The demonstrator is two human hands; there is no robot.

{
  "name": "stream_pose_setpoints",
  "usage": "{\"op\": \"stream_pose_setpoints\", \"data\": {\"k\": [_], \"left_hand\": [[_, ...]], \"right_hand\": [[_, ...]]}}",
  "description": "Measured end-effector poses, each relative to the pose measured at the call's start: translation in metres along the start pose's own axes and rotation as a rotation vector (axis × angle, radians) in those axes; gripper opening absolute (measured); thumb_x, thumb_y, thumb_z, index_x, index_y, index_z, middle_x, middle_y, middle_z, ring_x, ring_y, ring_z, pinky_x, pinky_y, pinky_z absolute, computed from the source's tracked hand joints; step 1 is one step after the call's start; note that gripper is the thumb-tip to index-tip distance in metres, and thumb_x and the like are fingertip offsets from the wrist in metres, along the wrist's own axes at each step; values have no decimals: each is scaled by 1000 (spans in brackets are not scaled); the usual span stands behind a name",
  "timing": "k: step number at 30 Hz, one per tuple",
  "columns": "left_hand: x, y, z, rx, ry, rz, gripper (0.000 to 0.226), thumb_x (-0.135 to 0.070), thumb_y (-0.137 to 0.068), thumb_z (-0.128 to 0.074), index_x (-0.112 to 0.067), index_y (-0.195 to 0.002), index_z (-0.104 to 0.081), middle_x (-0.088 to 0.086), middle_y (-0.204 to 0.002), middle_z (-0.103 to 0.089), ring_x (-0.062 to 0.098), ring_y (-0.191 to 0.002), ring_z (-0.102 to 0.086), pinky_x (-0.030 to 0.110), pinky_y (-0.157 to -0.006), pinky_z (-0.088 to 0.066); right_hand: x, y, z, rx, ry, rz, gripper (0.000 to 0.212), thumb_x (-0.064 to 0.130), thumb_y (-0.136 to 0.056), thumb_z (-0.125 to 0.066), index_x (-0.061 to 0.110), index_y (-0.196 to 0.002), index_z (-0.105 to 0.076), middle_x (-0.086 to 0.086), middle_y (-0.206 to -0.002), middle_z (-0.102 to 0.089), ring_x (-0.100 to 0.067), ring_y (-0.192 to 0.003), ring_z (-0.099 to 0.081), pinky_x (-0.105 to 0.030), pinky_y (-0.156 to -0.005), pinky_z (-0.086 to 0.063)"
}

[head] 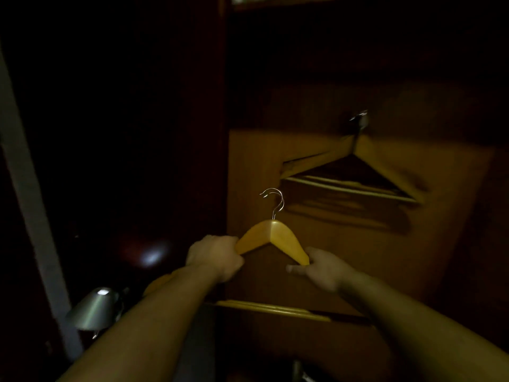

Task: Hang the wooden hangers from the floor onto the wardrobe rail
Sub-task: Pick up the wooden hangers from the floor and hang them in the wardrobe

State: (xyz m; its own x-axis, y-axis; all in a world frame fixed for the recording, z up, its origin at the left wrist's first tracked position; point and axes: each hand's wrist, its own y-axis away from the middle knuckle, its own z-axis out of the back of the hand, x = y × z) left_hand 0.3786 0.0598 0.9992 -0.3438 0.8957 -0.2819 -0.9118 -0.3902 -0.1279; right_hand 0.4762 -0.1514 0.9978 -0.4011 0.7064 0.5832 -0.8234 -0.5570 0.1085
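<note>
The light yellow, curved wooden hanger is held upright in the air in front of the open wardrobe, with its silver metal hook pointing up. The 2 hands carry it by its ends. The left hand is curled around the left tip, and the right hand grips the right tip with its fingers wrapped under it. Up and to the right, well apart, a 2nd wooden hanger with a crossbar hangs, blurred, before the brown wooden back panel. What it hangs from is lost in the dark. A grey metal lamp shade sits at lower left.
</note>
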Motion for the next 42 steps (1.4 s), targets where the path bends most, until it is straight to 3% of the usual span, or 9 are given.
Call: {"op": "stream_pose_setpoints", "data": {"k": [7, 13, 17, 19, 21, 23, 26, 31, 42], "left_hand": [[-143, -30, 33, -97, 50, -146, 10, -35, -90, -54, -32, -86, -63, -9, -79, -64, 13, -77, -62, 31, -74, -51], [-221, -45, 51, -139, 45, -268, 18, -35, -91, -54, -36, -106, -64, -11, -88, -65, 15, -88, -63, 33, -84, -51], [-255, -56, 65, -180, 21, -318, 32, -31, -90, -56, -39, -120, -61, -11, -95, -62, 15, -94, -60, 31, -79, -46], [-264, -63, 66, -205, 28, -340, 39, -31, -91, -56, -37, -130, -56, -8, -106, -56, 17, -101, -59, 35, -86, -49], [-267, -70, 65, -237, 19, -354, 50, -34, -92, -58, -34, -141, -44, -5, -122, -49, 18, -106, -58, 35, -90, -51], [-266, -79, 65, -276, 19, -360, 52, -37, -92, -59, -32, -140, -40, -5, -127, -48, 15, -106, -58, 32, -87, -50], [-262, -96, 69, -308, 35, -369, 35, -38, -92, -60, -32, -123, -46, -8, -115, -56, 11, -97, -56, 29, -82, -48], [-254, -129, 64, -259, 58, -437, 12, -34, -90, -58, -40, -99, -53, -17, -89, -59, 5, -84, -58, 29, -79, -49], [-235, -206, 39, -182, 86, -535, 15, -35, -93, -57, -40, -106, -59, -21, -81, -49, 3, -84, -52, 24, -75, -40]], "right_hand": [[-55, 37, 137, -157, 17, -32, 31, 48, -90, -64, 24, -106, -55, 0, -100, -62, -15, -92, -59, -33, -83, -48], [-95, 56, 200, -271, 14, 1, 36, 50, -90, -64, 29, -114, -48, 7, -96, -57, -9, -84, -56, -28, -78, -48], [-114, 58, 228, -261, -123, -77, 103, 85, -69, -57, 22, -148, -36, -1, -140, -48, -21, -122, -50, -37, -100, -43], [-118, 54, 241, -286, -228, -126, 119, 100, -56, -42, 27, -150, -35, -3, -150, -42, -27, -131, -45, -44, -105, -38], [-119, 51, 253, -269, -261, -118, 111, 101, -62, -25, 29, -143, -45, -3, -137, -52, -24, -122, -51, -48, -106, -38], [-117, 45, 262, -267, -278, -71, 84, 82, -84, -16, 27, -139, -47, 1, -120, -58, -18, -112, -54, -45, -104, -40], [-121, 23, 273, -305, -251, -106, 63, 62, -100, -20, 20, -137, -48, 2, -117, -59, -17, -108, -56, -42, -101, -44], [-118, -20, 283, -396, -111, -150, 49, 49, -105, -27, 15, -134, -49, 3, -111, -56, -5, -87, -53, -23, -68, -40], [-107, -109, 294, -483, -15, -137, 49, 57, -102, -29, 20, -124, -53, 2, -109, -60, -12, -96, -58, -34, -87, -48]]}}
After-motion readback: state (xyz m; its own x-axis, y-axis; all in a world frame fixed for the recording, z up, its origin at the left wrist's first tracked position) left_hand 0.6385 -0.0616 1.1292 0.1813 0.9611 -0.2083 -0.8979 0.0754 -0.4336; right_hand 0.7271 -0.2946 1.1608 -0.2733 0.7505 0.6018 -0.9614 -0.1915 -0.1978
